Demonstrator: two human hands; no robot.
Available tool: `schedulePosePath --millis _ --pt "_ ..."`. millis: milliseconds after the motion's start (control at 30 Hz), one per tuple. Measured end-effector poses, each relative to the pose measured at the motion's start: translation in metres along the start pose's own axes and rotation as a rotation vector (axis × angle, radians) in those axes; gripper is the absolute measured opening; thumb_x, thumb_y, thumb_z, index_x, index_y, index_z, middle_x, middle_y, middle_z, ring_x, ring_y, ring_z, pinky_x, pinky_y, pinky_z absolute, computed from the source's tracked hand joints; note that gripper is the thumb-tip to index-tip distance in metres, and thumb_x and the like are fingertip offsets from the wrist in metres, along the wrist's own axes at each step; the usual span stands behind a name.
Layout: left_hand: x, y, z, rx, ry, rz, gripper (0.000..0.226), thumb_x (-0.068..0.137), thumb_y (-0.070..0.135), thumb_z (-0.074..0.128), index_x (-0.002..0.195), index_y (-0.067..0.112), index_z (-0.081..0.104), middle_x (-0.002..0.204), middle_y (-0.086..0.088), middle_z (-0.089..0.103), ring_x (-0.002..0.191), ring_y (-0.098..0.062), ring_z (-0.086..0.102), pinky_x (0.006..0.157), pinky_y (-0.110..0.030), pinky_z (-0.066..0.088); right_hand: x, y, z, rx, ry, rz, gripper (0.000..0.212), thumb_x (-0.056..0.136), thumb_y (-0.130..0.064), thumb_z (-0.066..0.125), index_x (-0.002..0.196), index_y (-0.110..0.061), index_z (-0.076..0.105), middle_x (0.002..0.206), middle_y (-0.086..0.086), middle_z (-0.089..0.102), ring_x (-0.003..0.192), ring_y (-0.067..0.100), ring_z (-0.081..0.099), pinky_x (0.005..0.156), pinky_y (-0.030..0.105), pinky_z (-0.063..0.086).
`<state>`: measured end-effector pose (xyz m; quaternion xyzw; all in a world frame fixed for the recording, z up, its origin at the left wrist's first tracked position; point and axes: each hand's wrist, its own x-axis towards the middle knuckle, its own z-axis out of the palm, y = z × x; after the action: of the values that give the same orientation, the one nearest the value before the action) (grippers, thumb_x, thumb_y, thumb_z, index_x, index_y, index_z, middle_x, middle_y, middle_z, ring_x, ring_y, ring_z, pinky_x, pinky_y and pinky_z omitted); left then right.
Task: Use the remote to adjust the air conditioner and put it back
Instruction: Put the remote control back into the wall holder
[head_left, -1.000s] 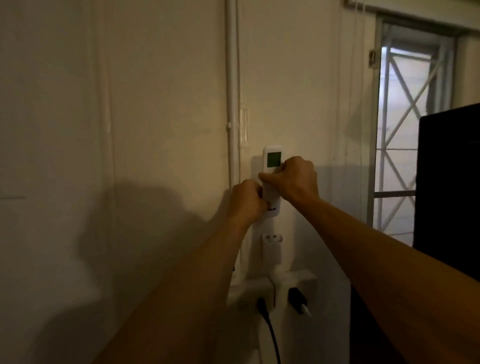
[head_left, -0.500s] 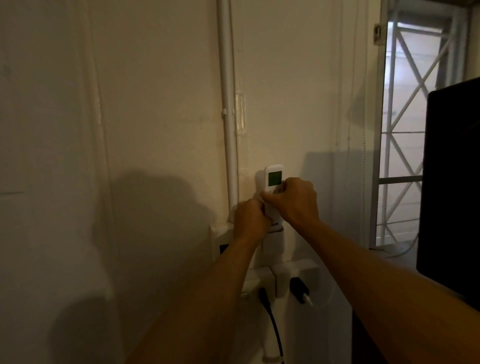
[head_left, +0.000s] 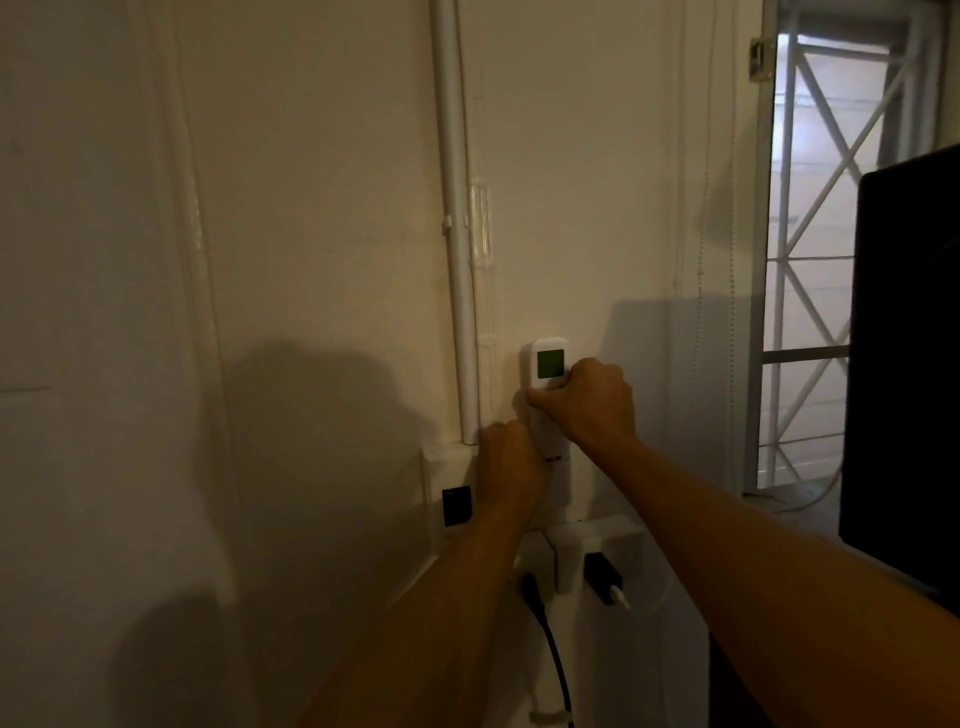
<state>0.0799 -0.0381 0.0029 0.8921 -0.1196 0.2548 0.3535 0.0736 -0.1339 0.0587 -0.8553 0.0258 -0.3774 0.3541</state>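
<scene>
the remote (head_left: 546, 384) is held upright against the wall (head_left: 311, 208), beside the pipe (head_left: 457, 260) and above the sockets (head_left: 618, 540), likely so it can be seated in or freed from a holder. the right hand (head_left: 592, 410) is closed around its middle, green screen left uncovered. the left hand (head_left: 511, 467) is curled at its lower edge as a steadying brace; whether anything is gripped there cannot be told.

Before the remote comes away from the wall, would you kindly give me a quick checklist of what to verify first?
1. Right hand wraps the remote: ok.
2. Left hand is at the remote's lower end: ok; what it grips is hidden.
3. Remote's green screen is uncovered: ok.
4. Remote free of its wall holder: cannot tell.
5. Black plug and cable sit below the hands, apart from them: ok.
</scene>
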Motion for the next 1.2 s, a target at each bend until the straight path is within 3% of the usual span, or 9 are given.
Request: schedulePosePath --millis 300,500,667,767,833,933,1000,1133,1200 --pt "0.008 -0.004 0.004 -0.011 0.007 -0.015 0.009 0.086 0.011 0.066 0.086 0.003 0.069 0.091 -0.010 0.071 0.074 -0.015 0.061 0.053 -0.019 0.041 -0.004 0.010 0.010 -0.030 -0.041 0.045 0.045 0.068 -0.048 0.079 0.083 -0.008 0.065 0.078 0.006 0.065 0.067 0.017 0.062 0.054 0.023 0.047" --pt "0.012 -0.007 0.008 0.001 0.052 -0.031 0.006 0.087 0.011 0.063 0.085 0.007 0.068 0.091 -0.009 0.068 0.076 -0.015 0.059 0.055 -0.018 0.039 -0.012 0.018 0.019 -0.054 -0.040 0.066 0.043 0.067 -0.050 0.078 0.074 -0.011 0.062 0.072 0.004 0.063 0.061 0.014 0.058 0.043 0.018 0.033" --pt "0.008 -0.006 0.007 0.007 0.042 -0.022 0.009 0.089 0.010 0.061 0.082 0.006 0.067 0.090 -0.011 0.067 0.073 -0.014 0.057 0.049 -0.015 0.036 -0.016 0.016 0.020 -0.075 -0.052 0.085 0.049 0.069 -0.050 0.077 0.087 -0.007 0.065 0.077 0.003 0.058 0.068 0.015 0.058 0.045 0.018 0.033" --pt "0.009 -0.002 0.002 0.017 0.000 -0.037 0.007 0.087 0.010 0.063 0.087 0.005 0.068 0.099 -0.014 0.069 0.085 -0.022 0.066 0.065 -0.027 0.053 -0.017 0.015 0.016 -0.090 -0.077 0.102 0.048 0.070 -0.050 0.077 0.089 -0.008 0.064 0.079 0.003 0.059 0.069 0.016 0.058 0.051 0.021 0.039" --pt "0.011 0.002 -0.005 0.039 -0.043 -0.039 0.012 0.088 0.012 0.064 0.096 0.005 0.068 0.103 -0.015 0.069 0.092 -0.025 0.067 0.071 -0.030 0.054 -0.011 0.017 0.012 -0.108 -0.130 0.103 0.051 0.071 -0.053 0.075 0.089 -0.007 0.064 0.081 0.007 0.063 0.070 0.018 0.061 0.055 0.025 0.044" --pt "0.011 0.006 -0.018 0.101 -0.103 -0.019 0.018 0.091 0.016 0.061 0.101 0.002 0.065 0.104 -0.015 0.069 0.093 -0.027 0.066 0.065 -0.026 0.047 -0.003 0.017 -0.001 -0.222 -0.248 0.091 0.059 0.076 -0.058 0.067 0.099 -0.003 0.064 0.092 0.013 0.068 0.076 0.023 0.063 0.063 0.030 0.050" --pt "0.009 0.009 -0.027 0.148 -0.131 -0.008 0.022 0.090 0.021 0.062 0.098 0.001 0.065 0.101 -0.016 0.069 0.091 -0.028 0.066 0.062 -0.026 0.045 -0.002 0.014 -0.014 -0.334 -0.386 0.065 0.055 0.082 -0.050 0.065 0.110 -0.002 0.062 0.101 0.014 0.066 0.082 0.023 0.060 0.069 0.030 0.047" --pt "-0.001 0.015 -0.039 0.220 -0.170 0.018 0.028 0.085 0.025 0.065 0.103 0.003 0.062 0.105 -0.015 0.068 0.092 -0.029 0.066 0.064 -0.030 0.049 -0.009 -0.001 -0.035 -0.495 -0.589 0.039 0.058 0.084 -0.035 0.068 0.130 -0.004 0.051 0.130 0.014 0.057 0.116 0.027 0.056 0.089 0.031 0.044" --pt "-0.005 0.019 -0.041 0.220 -0.194 0.027 0.035 0.085 0.027 0.066 0.109 0.003 0.061 0.107 -0.015 0.068 0.095 -0.029 0.066 0.066 -0.029 0.048 -0.016 -0.007 -0.038 -0.505 -0.642 0.038 0.061 0.085 -0.033 0.067 0.136 -0.005 0.047 0.136 0.014 0.054 0.122 0.028 0.053 0.097 0.033 0.042"
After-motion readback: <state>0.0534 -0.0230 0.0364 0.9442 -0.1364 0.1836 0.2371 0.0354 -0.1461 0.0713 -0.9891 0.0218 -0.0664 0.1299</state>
